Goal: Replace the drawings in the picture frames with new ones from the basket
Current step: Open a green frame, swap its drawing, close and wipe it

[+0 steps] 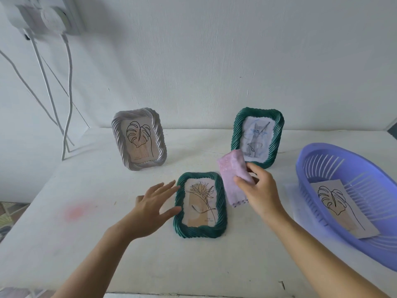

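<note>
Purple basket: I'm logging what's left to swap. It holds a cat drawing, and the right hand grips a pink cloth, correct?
Wrong in one respect: in the head view the purple basket holds a monstera leaf drawing, not a cat drawing. The right hand does grip the pink cloth.

1. You are looking at what seems to be a room in a home: a plain white-painted wall (214,61) is rising straight behind a white table (96,201).
2. A wall socket (43,18) is carrying plugs, with white cables (69,82) hanging down.
3. Household things are sitting out: decorative picture frames (278,134) and a lilac plastic basket (335,146).
4. Patterned flooring (10,214) is showing at lower left.
</note>
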Demonstrator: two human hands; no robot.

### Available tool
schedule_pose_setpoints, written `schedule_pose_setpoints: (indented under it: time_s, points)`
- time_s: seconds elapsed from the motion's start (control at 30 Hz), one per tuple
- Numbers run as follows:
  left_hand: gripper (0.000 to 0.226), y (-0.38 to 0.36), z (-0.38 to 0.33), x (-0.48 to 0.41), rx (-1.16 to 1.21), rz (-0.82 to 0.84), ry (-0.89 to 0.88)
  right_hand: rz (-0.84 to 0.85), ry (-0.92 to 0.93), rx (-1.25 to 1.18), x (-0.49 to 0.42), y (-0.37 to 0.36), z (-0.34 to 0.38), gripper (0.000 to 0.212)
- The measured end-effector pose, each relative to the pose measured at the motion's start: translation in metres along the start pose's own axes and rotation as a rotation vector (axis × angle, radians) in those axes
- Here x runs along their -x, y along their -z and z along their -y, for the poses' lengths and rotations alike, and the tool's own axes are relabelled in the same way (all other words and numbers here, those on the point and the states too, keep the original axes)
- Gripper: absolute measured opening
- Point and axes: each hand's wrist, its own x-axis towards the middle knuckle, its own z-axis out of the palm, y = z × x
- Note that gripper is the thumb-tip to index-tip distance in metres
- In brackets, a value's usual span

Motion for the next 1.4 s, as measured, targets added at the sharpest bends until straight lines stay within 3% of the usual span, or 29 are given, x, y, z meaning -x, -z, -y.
schedule_pose_setpoints:
  time_s: [0.1,0.2,0.33,0.4,0.5,0.7,0.77,0.93,1.07,1.2,1.4]
  points:
    - [0.088,-0.008,0.006,0.002,-0.116,0.092,-0.03,-0.051,0.243,0.21,-0.008,-0.009,-0.003,0.021]
    - [0.085,-0.01,0.008,0.002,-0.155,0.08,-0.041,0.01,0.385,0.314,-0.013,-0.028,-0.006,0.02]
    - [0.079,-0.012,0.009,0.0,-0.173,0.034,-0.048,0.019,0.304,0.27,-0.011,-0.042,-0.002,0.038]
    - [0.076,-0.013,0.01,0.0,-0.177,0.005,-0.061,0.056,0.142,0.094,-0.01,-0.042,0.004,0.042]
    - [0.074,-0.015,0.011,-0.001,-0.175,-0.027,-0.071,0.261,-0.123,-0.135,-0.01,-0.04,0.009,0.048]
    - [0.069,-0.019,0.013,-0.001,-0.201,-0.065,-0.074,0.478,0.049,0.033,-0.006,-0.061,0.001,0.034]
    - [0.067,-0.019,0.014,-0.001,-0.191,-0.076,-0.078,0.467,0.149,0.129,-0.006,-0.067,-0.001,0.03]
    - [0.072,-0.02,0.015,-0.002,-0.18,-0.081,-0.065,0.31,0.436,0.684,-0.011,-0.069,-0.015,0.031]
    - [0.073,-0.02,0.015,-0.003,-0.172,-0.084,-0.059,0.261,0.617,0.636,-0.004,-0.064,-0.023,0.027]
    - [0.075,-0.021,0.017,-0.004,-0.161,-0.091,-0.064,0.446,0.627,0.727,0.006,-0.062,-0.033,0.044]
    - [0.076,-0.02,0.017,-0.005,-0.174,-0.077,-0.066,0.323,0.571,0.821,0.003,-0.064,-0.03,0.04]
